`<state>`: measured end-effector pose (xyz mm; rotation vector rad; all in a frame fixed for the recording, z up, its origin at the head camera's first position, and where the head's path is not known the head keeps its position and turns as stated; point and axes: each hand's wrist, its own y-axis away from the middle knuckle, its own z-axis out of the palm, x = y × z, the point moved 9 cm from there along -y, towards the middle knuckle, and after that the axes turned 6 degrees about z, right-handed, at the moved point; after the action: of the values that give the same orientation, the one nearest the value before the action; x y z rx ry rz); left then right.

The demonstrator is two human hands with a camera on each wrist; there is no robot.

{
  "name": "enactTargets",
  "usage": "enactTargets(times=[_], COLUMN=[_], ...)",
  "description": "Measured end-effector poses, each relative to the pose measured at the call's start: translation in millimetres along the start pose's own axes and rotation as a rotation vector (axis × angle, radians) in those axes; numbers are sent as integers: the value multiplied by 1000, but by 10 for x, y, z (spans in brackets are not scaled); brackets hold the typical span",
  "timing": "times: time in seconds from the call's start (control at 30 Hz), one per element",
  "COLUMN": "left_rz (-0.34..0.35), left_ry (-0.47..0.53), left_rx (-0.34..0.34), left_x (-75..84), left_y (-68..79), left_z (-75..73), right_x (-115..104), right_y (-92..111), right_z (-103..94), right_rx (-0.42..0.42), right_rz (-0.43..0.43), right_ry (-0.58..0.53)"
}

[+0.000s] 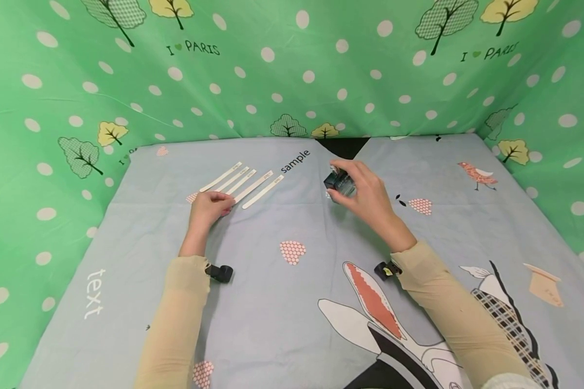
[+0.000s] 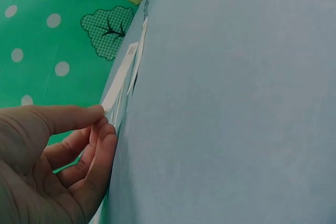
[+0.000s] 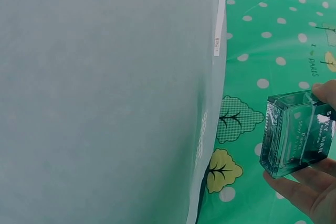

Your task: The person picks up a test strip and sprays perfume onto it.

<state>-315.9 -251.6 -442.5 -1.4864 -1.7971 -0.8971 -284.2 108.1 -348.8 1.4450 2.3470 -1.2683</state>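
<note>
My left hand (image 1: 208, 212) pinches the near end of a white paper perfume test strip (image 1: 254, 187), between thumb and fingertips; in the left wrist view that strip (image 2: 119, 77) tilts up from the cloth. Several more white strips (image 1: 221, 177) lie side by side just beyond and to either side of it. My right hand (image 1: 370, 193) grips a dark teal glass perfume bottle (image 1: 339, 182) above the cloth, to the right of the strips. Lettering shows on the bottle's glass (image 3: 296, 132) in the right wrist view. The bottle lies tipped on its side in my fingers.
A grey-blue printed cloth (image 1: 253, 302) covers the table, with hearts, a rabbit and the word "sample" printed on it. Green dotted fabric (image 1: 282, 70) hangs along the back and sides. Small black wrist cameras (image 1: 220, 273) sit at both cuffs.
</note>
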Motion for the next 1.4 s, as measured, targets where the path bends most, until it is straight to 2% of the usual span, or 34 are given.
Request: enactTargets(times=[0.6,0.83,1.4], left_rz=[-7,4,1], left_ry=[-29,11,16], left_rx=[13,59,122], left_x=[14,29,-12], left_y=[30,9,-8], left_z=[-73,-161,-346], right_x=[-19,1,3], right_y=[-1,3,4], right_z=[-5,2,-3], right_rx=[-9,-6,0], right_rz=[-1,1,1], right_ry=[-7,-8,-11])
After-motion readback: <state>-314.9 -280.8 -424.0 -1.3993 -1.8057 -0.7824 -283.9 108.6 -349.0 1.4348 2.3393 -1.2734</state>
